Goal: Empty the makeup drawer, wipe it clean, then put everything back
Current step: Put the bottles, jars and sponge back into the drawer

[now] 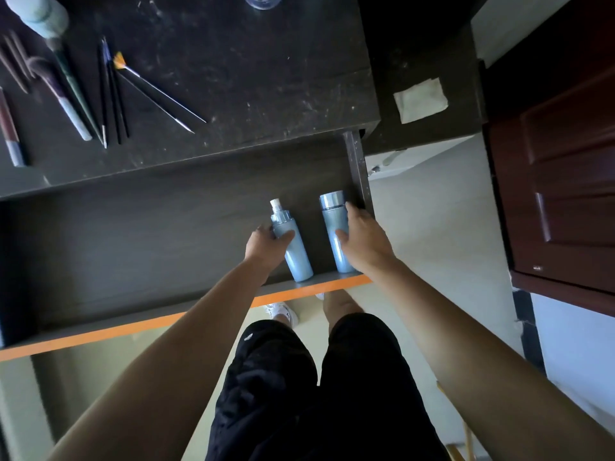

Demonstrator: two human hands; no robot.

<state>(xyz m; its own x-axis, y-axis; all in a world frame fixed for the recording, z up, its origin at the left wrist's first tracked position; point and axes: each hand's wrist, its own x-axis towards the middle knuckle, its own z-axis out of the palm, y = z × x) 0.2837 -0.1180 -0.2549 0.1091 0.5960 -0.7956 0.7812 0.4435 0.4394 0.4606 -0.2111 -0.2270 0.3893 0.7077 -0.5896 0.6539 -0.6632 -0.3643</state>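
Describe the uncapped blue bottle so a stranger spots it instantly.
In the open drawer below the dark tabletop, two blue bottles sit at the right end. Take the left bottle, in the left hand: bare white nozzle, its neighbour capped.

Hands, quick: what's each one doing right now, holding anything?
Left hand: grips the spray bottle in the drawer.
Right hand: grips the capped bottle beside it.

- Dark scuffed desk top (249,78), flecked with pale specks.
- Red-brown panelled wooden cabinet door (565,161), right of desk.
- Pale floor (432,227) below; white shoe (284,312) on it.
- Clear glass vessel (263,0) at desk's far edge, cropped by the frame.
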